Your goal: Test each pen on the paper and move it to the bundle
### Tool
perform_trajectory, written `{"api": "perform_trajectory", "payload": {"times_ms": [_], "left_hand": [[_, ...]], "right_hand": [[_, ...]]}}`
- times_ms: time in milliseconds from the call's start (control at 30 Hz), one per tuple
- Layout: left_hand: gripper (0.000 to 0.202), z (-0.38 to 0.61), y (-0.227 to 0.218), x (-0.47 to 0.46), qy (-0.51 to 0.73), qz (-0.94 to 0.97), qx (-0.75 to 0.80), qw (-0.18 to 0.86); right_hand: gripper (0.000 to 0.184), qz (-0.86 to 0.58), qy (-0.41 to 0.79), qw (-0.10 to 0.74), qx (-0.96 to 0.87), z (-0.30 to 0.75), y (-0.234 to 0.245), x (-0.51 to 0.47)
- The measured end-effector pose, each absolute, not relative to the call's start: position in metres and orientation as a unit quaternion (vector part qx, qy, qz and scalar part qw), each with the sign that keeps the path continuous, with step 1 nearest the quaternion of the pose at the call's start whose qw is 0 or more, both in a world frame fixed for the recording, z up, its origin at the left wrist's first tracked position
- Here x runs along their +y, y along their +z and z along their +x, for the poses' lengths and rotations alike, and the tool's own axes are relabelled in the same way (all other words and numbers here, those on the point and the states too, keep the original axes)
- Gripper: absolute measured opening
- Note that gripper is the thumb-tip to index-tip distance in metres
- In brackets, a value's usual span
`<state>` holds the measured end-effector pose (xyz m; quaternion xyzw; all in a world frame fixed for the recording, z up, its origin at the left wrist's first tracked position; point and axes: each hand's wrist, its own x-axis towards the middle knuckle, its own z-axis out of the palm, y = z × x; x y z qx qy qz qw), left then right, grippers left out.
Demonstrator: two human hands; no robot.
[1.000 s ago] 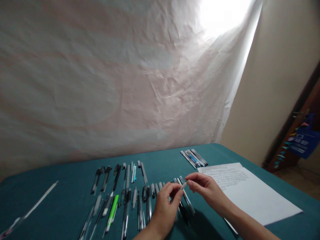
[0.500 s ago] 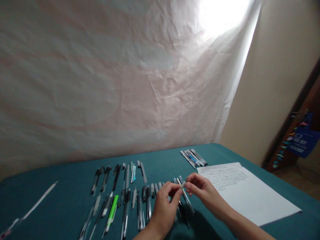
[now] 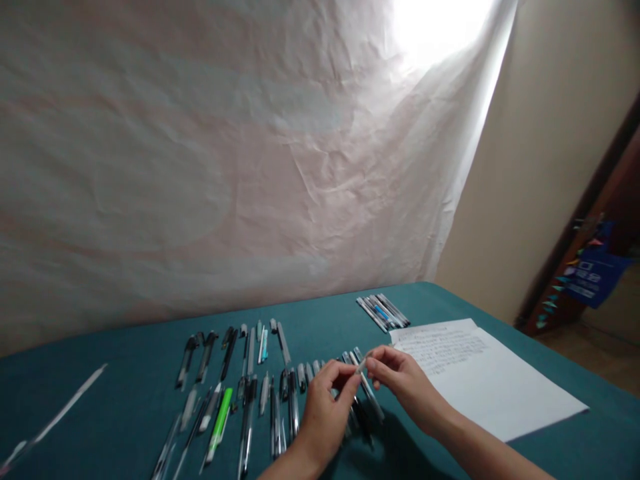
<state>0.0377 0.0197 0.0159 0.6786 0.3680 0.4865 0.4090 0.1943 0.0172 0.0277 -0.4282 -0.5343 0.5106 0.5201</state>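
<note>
Over the pens, my left hand (image 3: 330, 403) and my right hand (image 3: 397, 377) meet, fingertips almost touching. Both pinch a small, thin, pale pen part (image 3: 363, 364) that slants between them; its exact kind is too small to make out. Beneath and beside the hands lie several pens, among them a white-barrelled pen (image 3: 371, 393), partly covered by my fingers. Left of my left hand, more pens and caps are laid out in rows, with a bright green pen (image 3: 219, 427) and a dark pen (image 3: 247, 427) among them.
Behind my hands lies a bundle of pens (image 3: 383, 312). A white sheet (image 3: 515, 393) with handwriting spreads out at the right. A long pale strip (image 3: 65, 410) rests at the left of the green-covered table (image 3: 125, 347). A hanging sheet (image 3: 225, 167) rises behind the table.
The view has shifted slightly, so the table and hands appear a little further left. Both hands keep their pinch, and slightly more of the pale part shows between them.
</note>
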Motion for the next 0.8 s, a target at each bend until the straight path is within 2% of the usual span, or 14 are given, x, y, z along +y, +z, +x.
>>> {"api": "perform_trajectory", "payload": {"times_ms": [167, 400, 600, 800], "left_hand": [[0.023, 0.0376, 0.0167, 0.022, 0.494, 0.663, 0.369, 0.425], [0.022, 0.0385, 0.0136, 0.0208, 0.479, 0.678, 0.37, 0.416], [0.019, 0.0382, 0.014, 0.022, 0.484, 0.67, 0.362, 0.43], [0.019, 0.0377, 0.0112, 0.0229, 0.473, 0.684, 0.376, 0.408]], "right_hand": [[0.04, -0.406, 0.547, 0.507, -0.528, 0.1924, 0.0302, 0.0159], [0.028, -0.429, 0.515, 0.518, -0.531, 0.1928, 0.0301, 0.0162], [0.037, -0.403, 0.555, 0.512, -0.517, 0.1933, 0.0282, 0.0157], [0.022, -0.423, 0.522, 0.528, -0.519, 0.1955, 0.0239, 0.0181]]}}
